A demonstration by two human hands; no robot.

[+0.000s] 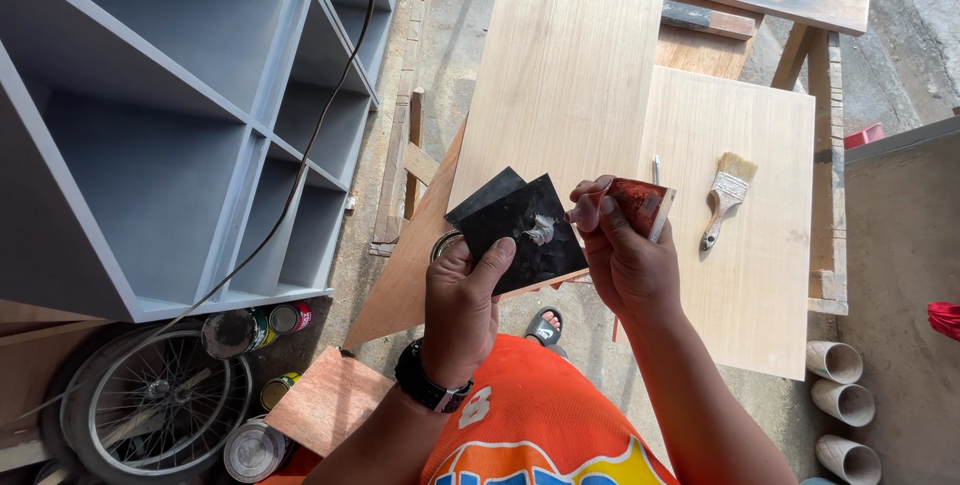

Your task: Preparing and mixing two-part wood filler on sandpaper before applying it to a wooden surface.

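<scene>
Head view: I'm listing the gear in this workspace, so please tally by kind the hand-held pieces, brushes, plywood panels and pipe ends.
Black square sheets, left hand: 2
Reddish scraper, right hand: 1
Paintbrush: 1
Pale plywood panels: 2
Pipe ends: 3
Total: 9

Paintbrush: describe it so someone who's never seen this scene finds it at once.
Start at the pale plywood panel on the right, past the right hand. The paintbrush lies flat on its upper part, bristles pointing away. Its light bristles and wooden handle separate it from the small metal screw to its left.
</scene>
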